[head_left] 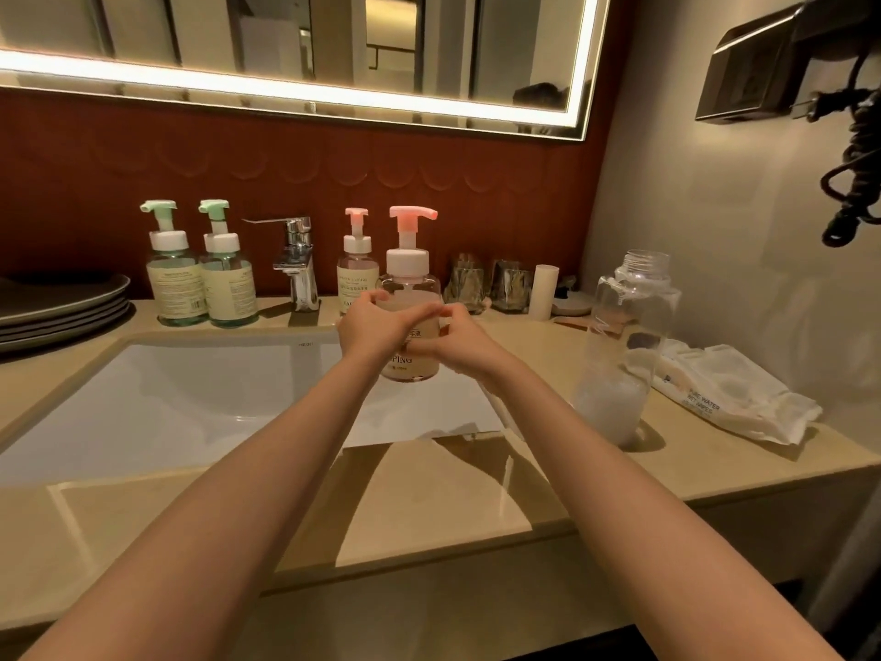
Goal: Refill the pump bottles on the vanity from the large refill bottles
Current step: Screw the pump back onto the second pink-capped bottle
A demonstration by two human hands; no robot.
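- The pink-topped pump bottle point(409, 284) is upright at the far right corner of the sink point(190, 393). The left hand point(369, 324) and right hand point(455, 338) both wrap round its labelled body.
- Its base is partly hidden, so it may be resting on the rim or held just above it.
- It looks like smooth, rigid clear plastic. It is probably slick if soap has run down it and fairly heavy if full. The waist is a safer place to hold than the pump neck.
- It seems filled with pale liquid almost to the shoulder.
- The large refill bottle point(619, 345) stands uncapped on the counter point(429, 493) to the right. Only a little cloudy white liquid is left at its bottom.
- A second pink pump bottle point(356, 274) stands just behind, and two green pump bottles point(200, 279) are far left of the faucet point(298, 264).
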